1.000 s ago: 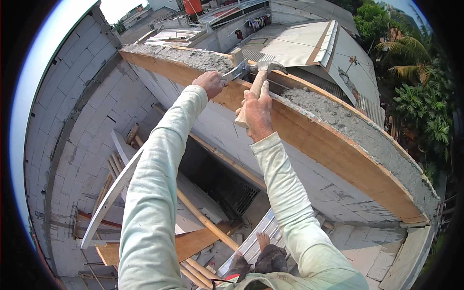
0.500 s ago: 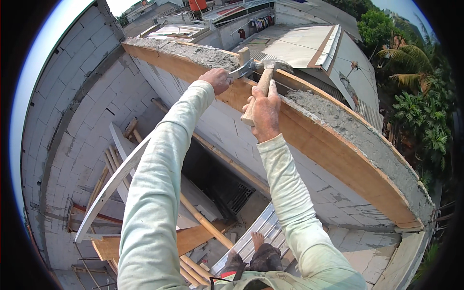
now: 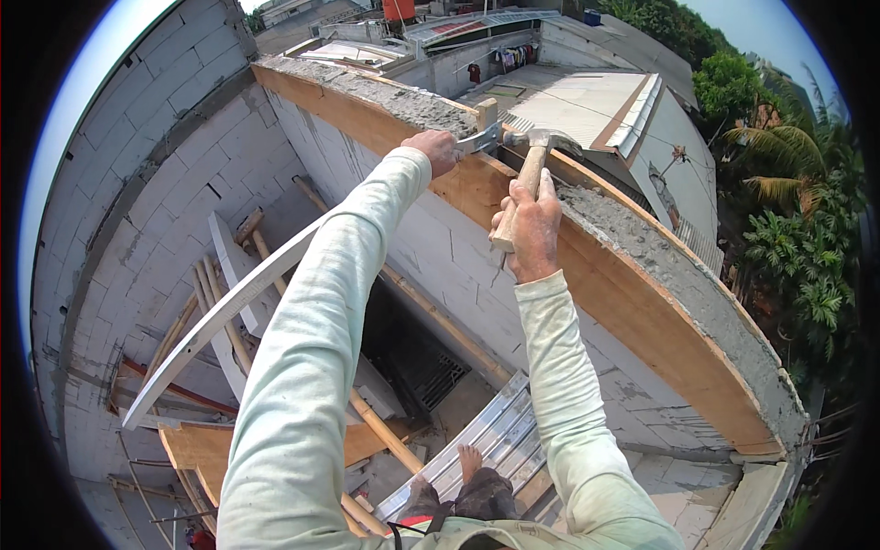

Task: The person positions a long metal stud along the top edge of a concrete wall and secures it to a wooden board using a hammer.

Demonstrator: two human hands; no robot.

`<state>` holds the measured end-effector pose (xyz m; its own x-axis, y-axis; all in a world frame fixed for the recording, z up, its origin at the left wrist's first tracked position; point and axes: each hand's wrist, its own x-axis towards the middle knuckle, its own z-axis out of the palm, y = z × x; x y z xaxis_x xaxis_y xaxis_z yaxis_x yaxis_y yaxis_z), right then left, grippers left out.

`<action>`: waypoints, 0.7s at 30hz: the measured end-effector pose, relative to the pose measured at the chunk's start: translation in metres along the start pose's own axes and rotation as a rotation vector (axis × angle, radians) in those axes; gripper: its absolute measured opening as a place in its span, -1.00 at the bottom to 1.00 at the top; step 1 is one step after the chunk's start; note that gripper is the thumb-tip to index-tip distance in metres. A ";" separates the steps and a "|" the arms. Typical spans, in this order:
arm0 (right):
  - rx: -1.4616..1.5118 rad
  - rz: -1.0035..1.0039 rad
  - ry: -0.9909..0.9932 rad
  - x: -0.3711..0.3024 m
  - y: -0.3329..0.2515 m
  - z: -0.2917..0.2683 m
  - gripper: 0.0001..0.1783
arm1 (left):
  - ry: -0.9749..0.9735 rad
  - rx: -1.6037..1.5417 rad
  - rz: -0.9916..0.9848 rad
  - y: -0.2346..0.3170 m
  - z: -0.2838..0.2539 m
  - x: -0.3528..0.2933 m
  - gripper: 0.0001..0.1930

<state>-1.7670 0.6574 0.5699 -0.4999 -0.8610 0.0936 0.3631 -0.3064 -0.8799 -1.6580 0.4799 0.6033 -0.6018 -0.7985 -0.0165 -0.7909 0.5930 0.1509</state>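
My right hand (image 3: 529, 229) grips the wooden handle of a claw hammer (image 3: 536, 151), whose steel head sits at the top of the wall. My left hand (image 3: 434, 148) is closed on a flat metal pry tool (image 3: 477, 140) that points toward the hammer head. Both tools meet at a small wooden block (image 3: 486, 112) on the orange wooden form board (image 3: 642, 302). The board runs along the top of a white block wall, with grey concrete (image 3: 632, 234) filling the top behind it.
Below me are a corrugated metal sheet (image 3: 477, 449) under my bare foot (image 3: 468, 458), wooden poles and planks (image 3: 220, 312), and a long curved white board (image 3: 211, 321). A dark opening with a grate (image 3: 431, 376) lies beneath. Roofs and trees spread beyond the wall.
Both hands and the two tools stay at the same spot on the wall top; the hammer head has shifted slightly against the pry tool. The view has tilted a little.
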 end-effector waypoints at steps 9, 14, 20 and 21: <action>-0.339 -0.083 0.101 -0.147 0.012 -0.056 -0.26 | 0.107 0.189 -0.022 -0.026 -0.011 -0.076 -0.63; -0.469 -0.084 0.188 -0.196 0.016 -0.067 -0.24 | 0.216 0.209 -0.058 -0.033 -0.013 -0.125 -0.63; -0.701 -0.164 0.070 -0.246 0.032 -0.078 -0.29 | 0.401 0.136 -0.149 -0.039 -0.024 -0.225 -0.61; -0.689 -0.159 0.023 -0.251 0.038 -0.078 -0.29 | 0.461 0.056 -0.172 -0.042 -0.031 -0.254 -0.59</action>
<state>-1.6896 0.8936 0.4767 -0.5250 -0.8159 0.2421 -0.2924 -0.0942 -0.9516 -1.4687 0.6545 0.6315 -0.3605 -0.8408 0.4040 -0.8867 0.4432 0.1313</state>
